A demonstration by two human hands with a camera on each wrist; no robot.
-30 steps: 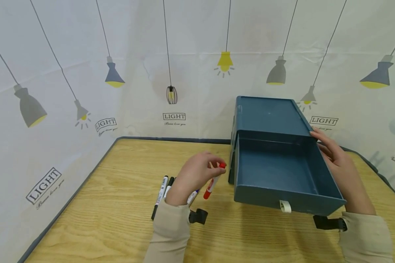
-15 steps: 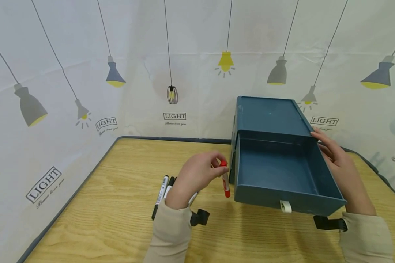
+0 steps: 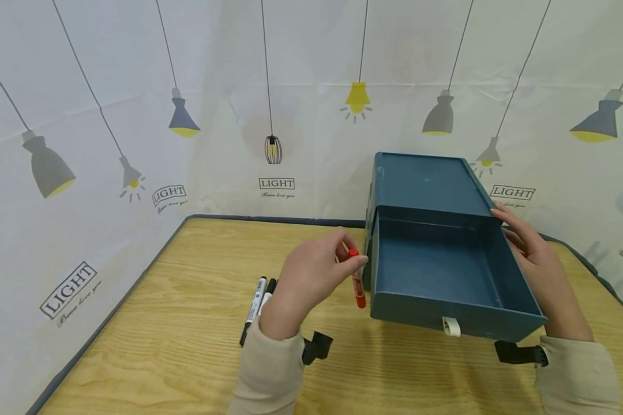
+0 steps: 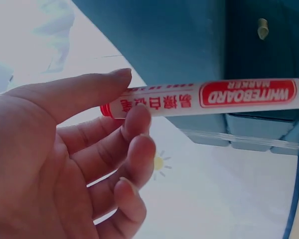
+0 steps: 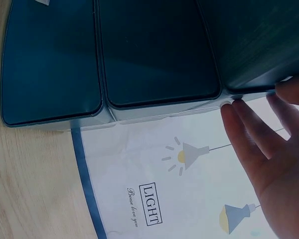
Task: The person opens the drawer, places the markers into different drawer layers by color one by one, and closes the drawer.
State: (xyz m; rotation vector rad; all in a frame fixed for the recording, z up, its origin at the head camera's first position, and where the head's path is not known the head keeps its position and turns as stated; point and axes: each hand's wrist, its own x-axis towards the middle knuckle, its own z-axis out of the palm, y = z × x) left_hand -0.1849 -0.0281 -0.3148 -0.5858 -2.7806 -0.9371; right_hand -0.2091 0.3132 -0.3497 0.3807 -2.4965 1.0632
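Observation:
My left hand (image 3: 311,274) pinches the upper end of a red-and-white whiteboard marker (image 3: 359,288) between thumb and fingers. The marker hangs nearly upright, just outside the left wall of the pulled-out drawer (image 3: 431,271). In the left wrist view the printed barrel of the marker (image 4: 199,98) is plain, its far end cut off by the frame edge. My right hand (image 3: 537,262) touches the right side of the blue drawer cabinet (image 3: 428,183). Fairly straight fingers (image 5: 249,127) meet the cabinet's side in the right wrist view, with the thumb near the top drawer.
Black-and-white markers (image 3: 254,308) lie on the wooden table (image 3: 150,346), partly hidden behind my left wrist. The drawer has a pale pull tab (image 3: 451,327) and juts out over the table. Lower drawers (image 5: 159,50) are shut. A lamp-printed curtain (image 3: 311,115) stands behind.
My left hand has shifted slightly right and up with the red marker, which has swung from slanted to nearly upright. It now covers another marker on the table. My right hand stays put.

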